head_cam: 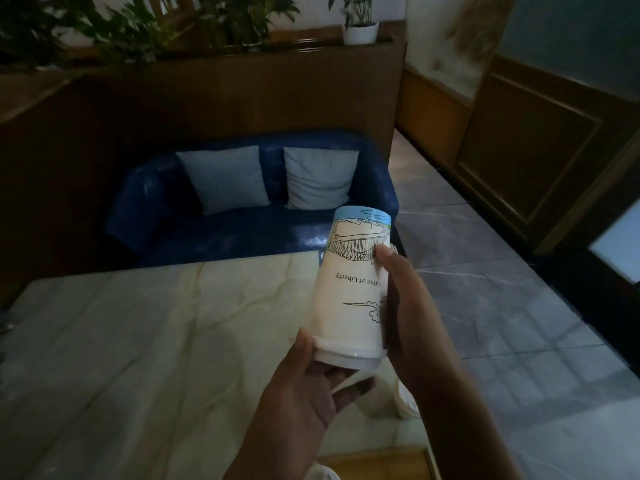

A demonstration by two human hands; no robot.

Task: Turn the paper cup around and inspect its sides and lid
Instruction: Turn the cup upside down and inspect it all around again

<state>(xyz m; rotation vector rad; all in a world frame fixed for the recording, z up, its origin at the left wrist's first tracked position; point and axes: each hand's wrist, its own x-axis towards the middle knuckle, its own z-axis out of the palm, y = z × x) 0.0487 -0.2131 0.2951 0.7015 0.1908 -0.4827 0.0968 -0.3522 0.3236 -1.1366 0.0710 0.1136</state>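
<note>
A paper cup (349,292) is held upside down above the table (138,341), its lid (346,358) gripped by the left hand (311,386), its side by the right hand (405,306).

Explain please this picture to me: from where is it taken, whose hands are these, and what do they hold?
There is no machine here. A person wears a camera on the head, looking forward and down, so you see their own two hands. Both hold one paper cup above a pale marble-look table. The cup is upside down: its printed words read inverted and its white lid points toward the person. The left hand grips the lid end, and the right hand holds the cup's side with curled fingers. Another white object sits on the table below, mostly hidden. Behind the table stands a blue sofa with two cushions.
</note>
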